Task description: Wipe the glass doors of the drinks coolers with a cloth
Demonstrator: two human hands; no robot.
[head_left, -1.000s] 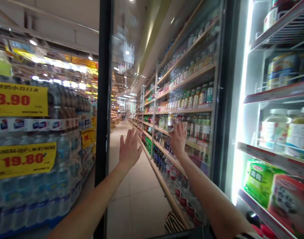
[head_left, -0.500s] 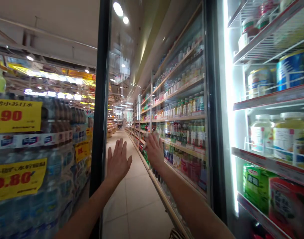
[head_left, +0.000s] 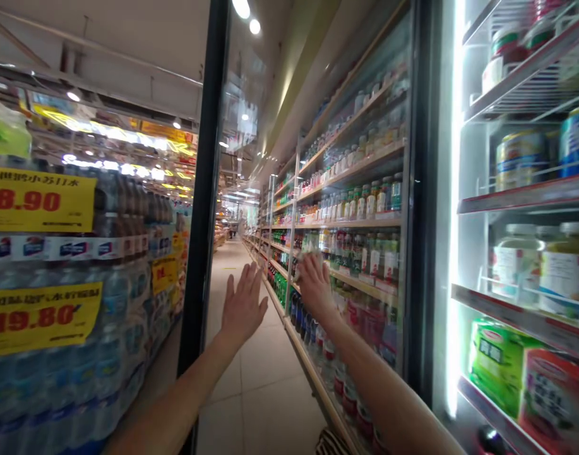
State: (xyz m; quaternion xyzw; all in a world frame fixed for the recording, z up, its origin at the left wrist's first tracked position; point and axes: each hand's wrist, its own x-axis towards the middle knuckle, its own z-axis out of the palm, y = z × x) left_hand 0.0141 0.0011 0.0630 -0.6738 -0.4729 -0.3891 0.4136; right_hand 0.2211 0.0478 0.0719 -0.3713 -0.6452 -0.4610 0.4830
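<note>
Ahead of me stands a glass door in a black frame, swung out from a lit drinks cooler. My left hand is raised before the pane near its left edge, palm forward, fingers spread. To its right and slightly higher is my right hand, its fingers stretched toward the glass. A pale, blurred patch shows at the right fingertips; I cannot tell whether it is a cloth or a reflection. Both hands appear to be at the pane, but contact is not clear.
Cooler shelves with bottles, cans and a green carton pack are close on my right. Stacked bottled water with yellow price signs stands on the left. Through the glass, a tiled aisle runs beside shelves of drinks.
My view has turned slightly left, so the door, shelves and hands sit further right in the picture. Both hands keep nearly the same pose at the glass.
</note>
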